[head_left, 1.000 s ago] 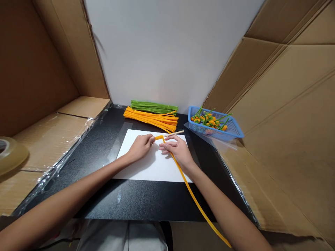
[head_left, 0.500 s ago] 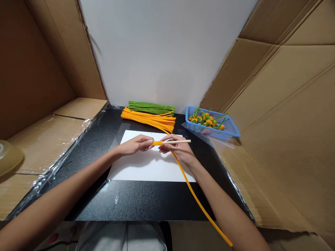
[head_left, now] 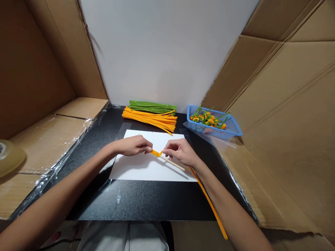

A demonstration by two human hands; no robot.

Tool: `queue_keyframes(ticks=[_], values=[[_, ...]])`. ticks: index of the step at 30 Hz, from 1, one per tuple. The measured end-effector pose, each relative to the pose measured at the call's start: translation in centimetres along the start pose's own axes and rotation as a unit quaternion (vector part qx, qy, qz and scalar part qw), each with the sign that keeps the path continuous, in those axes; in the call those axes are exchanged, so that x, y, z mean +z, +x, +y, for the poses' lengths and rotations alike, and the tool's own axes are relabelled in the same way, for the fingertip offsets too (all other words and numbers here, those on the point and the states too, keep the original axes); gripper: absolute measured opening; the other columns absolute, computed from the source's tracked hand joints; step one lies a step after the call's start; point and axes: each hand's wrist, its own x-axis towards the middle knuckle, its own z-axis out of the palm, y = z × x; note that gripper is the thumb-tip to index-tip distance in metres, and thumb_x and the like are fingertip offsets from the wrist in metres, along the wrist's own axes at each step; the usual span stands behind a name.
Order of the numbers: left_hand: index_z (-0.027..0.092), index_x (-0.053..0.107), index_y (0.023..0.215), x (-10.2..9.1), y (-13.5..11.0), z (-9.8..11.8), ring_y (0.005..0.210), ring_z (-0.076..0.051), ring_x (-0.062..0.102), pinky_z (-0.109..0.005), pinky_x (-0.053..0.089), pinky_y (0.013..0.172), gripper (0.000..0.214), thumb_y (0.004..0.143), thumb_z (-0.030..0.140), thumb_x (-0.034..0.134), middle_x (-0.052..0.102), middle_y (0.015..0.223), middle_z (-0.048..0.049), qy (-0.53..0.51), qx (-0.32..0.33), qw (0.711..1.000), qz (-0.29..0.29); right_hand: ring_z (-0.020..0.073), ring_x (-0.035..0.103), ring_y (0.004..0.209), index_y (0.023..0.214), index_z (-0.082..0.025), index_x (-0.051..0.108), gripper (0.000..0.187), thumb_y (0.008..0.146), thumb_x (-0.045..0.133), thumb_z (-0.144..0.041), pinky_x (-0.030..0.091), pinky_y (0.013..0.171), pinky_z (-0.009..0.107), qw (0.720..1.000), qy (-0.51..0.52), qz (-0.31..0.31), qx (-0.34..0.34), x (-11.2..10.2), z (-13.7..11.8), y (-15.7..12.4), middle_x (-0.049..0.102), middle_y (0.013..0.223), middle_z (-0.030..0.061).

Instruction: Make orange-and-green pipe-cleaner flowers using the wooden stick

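Observation:
Above a white sheet, my left hand pinches the left end of a thin wooden stick, where an orange pipe cleaner is wound round it in tight coils. The bare part of the stick slants down to the right. Thumb and forefinger of my right hand are closed on the pipe cleaner just past the last coil. Its long free end passes under that hand and trails along my right forearm past the table's front edge. The stick's tip under my left fingers is hidden.
Behind the sheet lie a bundle of orange pipe cleaners and a green bundle. A blue basket at back right holds several orange and green pieces. Cardboard walls flank the black table; a tape roll sits left.
The stick's bare end has swung down toward me, and my right hand has shifted off it to grip the pipe cleaner. My left hand keeps its hold.

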Motion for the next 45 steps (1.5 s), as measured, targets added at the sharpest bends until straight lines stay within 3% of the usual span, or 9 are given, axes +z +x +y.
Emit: queue_keyframes(ticks=[6,12,19,24,28,31,34,39,45], values=[[0.018,0.066,0.084,1.4,0.6,0.7,0.057,-0.017,0.053,-0.027,0.022,0.054,0.021,0.092,0.021,0.046,0.065,0.067,-0.0048,0.231,-0.097,0.963,0.104,0.0143,0.062,0.067,0.074,-0.018,0.073,0.010,0.080,0.067,-0.023,0.045,0.064,0.025,0.981,-0.166,0.095,-0.041,0.5,-0.4,0.0,0.072,0.073,0.0027],[0.015,0.064,0.094,4.6,2.2,1.9,0.068,-0.021,0.064,-0.030,0.020,0.053,0.026,0.099,0.025,0.040,0.071,0.078,-0.0088,0.306,-0.164,0.900,0.263,0.0149,0.062,0.054,0.075,-0.015,0.067,0.018,0.079,0.066,-0.033,0.049,0.054,0.025,0.970,-0.049,0.237,0.009,1.1,0.3,0.3,0.068,0.066,0.0043],[0.015,0.062,0.086,6.3,2.7,2.7,0.058,-0.018,0.057,-0.029,0.025,0.054,0.026,0.097,0.023,0.039,0.068,0.070,-0.0069,0.200,-0.207,0.884,0.368,0.0149,0.063,0.055,0.076,-0.016,0.067,0.019,0.079,0.066,-0.035,0.051,0.053,0.025,0.952,-0.025,0.304,0.011,2.5,-0.2,0.5,0.068,0.066,0.0046],[0.018,0.055,0.071,6.0,2.7,2.4,0.053,-0.014,0.048,-0.026,0.031,0.058,0.032,0.096,0.029,0.040,0.055,0.057,0.0004,-0.013,-0.192,0.885,0.425,0.0125,0.061,0.054,0.081,-0.015,0.069,0.027,0.071,0.076,-0.039,0.049,0.050,0.023,0.949,0.157,0.269,0.038,3.0,0.5,1.0,0.070,0.067,0.0040],[0.018,0.047,0.064,5.1,2.8,1.6,0.053,-0.012,0.044,-0.025,0.032,0.057,0.040,0.096,0.040,0.039,0.049,0.055,0.0020,-0.186,-0.137,0.900,0.369,0.0099,0.059,0.056,0.082,-0.015,0.071,0.032,0.064,0.084,-0.037,0.041,0.046,0.019,0.941,0.260,0.213,0.043,1.9,0.9,1.2,0.073,0.075,0.0056],[0.017,0.045,0.067,4.1,2.4,0.7,0.049,-0.009,0.035,-0.023,0.028,0.052,0.043,0.095,0.050,0.040,0.042,0.054,0.0043,-0.302,-0.076,0.914,0.261,0.0101,0.059,0.058,0.083,-0.014,0.073,0.036,0.060,0.087,-0.039,0.040,0.047,0.020,0.953,0.270,0.118,0.065,0.5,1.0,1.1,0.073,0.075,0.0061],[0.017,0.045,0.069,2.8,1.7,0.3,0.050,-0.008,0.030,-0.022,0.024,0.050,0.046,0.094,0.055,0.043,0.039,0.056,0.0047,-0.332,-0.029,0.930,0.157,0.0084,0.054,0.053,0.079,-0.013,0.075,0.036,0.063,0.085,-0.043,0.035,0.045,0.020,0.970,0.225,0.046,0.076,-0.6,0.9,0.9,0.070,0.068,0.0042],[0.014,0.053,0.073,0.7,0.3,0.4,0.056,-0.009,0.037,-0.022,0.029,0.054,0.044,0.096,0.051,0.043,0.045,0.062,0.0022,-0.194,0.009,0.980,0.040,0.0093,0.054,0.057,0.075,-0.015,0.074,0.026,0.069,0.080,-0.040,0.040,0.054,0.021,0.994,0.101,-0.018,0.034,-1.1,0.5,0.6,0.068,0.066,0.0014],[0.016,0.063,0.078,0.5,0.1,0.7,0.055,-0.013,0.046,-0.025,0.028,0.056,0.025,0.093,0.024,0.044,0.058,0.061,-0.0006,0.083,-0.013,0.995,0.046,0.0142,0.061,0.067,0.074,-0.016,0.075,0.009,0.077,0.069,-0.022,0.044,0.066,0.025,0.995,-0.099,-0.018,-0.001,-0.4,-0.2,0.3,0.072,0.071,0.0026]])
